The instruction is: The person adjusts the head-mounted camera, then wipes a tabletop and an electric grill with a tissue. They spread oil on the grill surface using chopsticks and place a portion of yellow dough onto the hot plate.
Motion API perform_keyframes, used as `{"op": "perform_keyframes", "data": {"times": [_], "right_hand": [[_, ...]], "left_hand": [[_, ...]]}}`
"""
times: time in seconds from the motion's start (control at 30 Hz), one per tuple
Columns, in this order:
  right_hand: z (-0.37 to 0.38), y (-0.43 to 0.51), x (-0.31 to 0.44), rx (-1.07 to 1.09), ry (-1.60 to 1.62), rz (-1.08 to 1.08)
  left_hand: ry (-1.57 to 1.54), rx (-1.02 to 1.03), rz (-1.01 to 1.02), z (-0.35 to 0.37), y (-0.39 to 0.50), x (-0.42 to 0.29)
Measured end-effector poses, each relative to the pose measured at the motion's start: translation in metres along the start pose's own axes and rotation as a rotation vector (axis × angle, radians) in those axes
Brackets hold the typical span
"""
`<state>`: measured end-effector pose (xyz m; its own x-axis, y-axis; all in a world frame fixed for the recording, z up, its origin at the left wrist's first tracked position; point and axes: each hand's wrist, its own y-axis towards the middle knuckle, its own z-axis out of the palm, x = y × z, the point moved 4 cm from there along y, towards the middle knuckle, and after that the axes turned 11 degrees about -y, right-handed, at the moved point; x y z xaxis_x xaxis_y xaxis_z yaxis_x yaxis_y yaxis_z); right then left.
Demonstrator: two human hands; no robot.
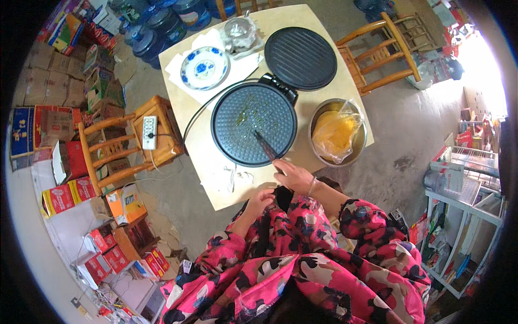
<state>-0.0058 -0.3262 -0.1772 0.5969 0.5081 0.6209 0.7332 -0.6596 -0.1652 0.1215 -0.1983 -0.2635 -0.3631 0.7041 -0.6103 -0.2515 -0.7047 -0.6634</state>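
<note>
My right hand (pixel 294 176) grips a dark utensil (pixel 266 148), perhaps a brush, whose tip is on the dimpled lower plate of an electric griddle (pixel 226 121). Drops of oil with green-yellow bits lie on that plate. The ridged lid (pixel 300 56) is folded back behind it. Near the table's front edge, my left hand (pixel 259 201) has loosely bent fingers and holds nothing visible. To the right stands a metal bowl (pixel 360 150) containing yellow dough or batter and a clear plastic bag (pixel 351 117). A blue-and-white plate (pixel 204 68) rests on white paper at the back left.
A plastic-wrapped container (pixel 239 31) stands at the table's back. Wooden chairs (pixel 111 149) (pixel 398 48) flank the table; the left one bears a power strip (pixel 149 133). Crumpled white tissue (pixel 230 178) lies near the front edge. A black cord (pixel 197 115) curves around the griddle.
</note>
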Motion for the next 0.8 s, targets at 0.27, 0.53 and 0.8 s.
{"op": "perform_keyframes", "data": {"times": [0.27,0.53,0.8], "right_hand": [[-0.099,0.039,-0.085,-0.309,0.042,0.159],[-0.146,0.108,-0.166,-0.260,-0.539,-0.228],[-0.133,0.131,-0.178,-0.273,-0.549,-0.280]], "left_hand": [[0.005,-0.104,0.043,0.006,0.005,0.011],[-0.052,-0.265,0.056,0.049,0.039,0.052],[-0.170,-0.476,-0.075,0.068,0.031,0.081]]}}
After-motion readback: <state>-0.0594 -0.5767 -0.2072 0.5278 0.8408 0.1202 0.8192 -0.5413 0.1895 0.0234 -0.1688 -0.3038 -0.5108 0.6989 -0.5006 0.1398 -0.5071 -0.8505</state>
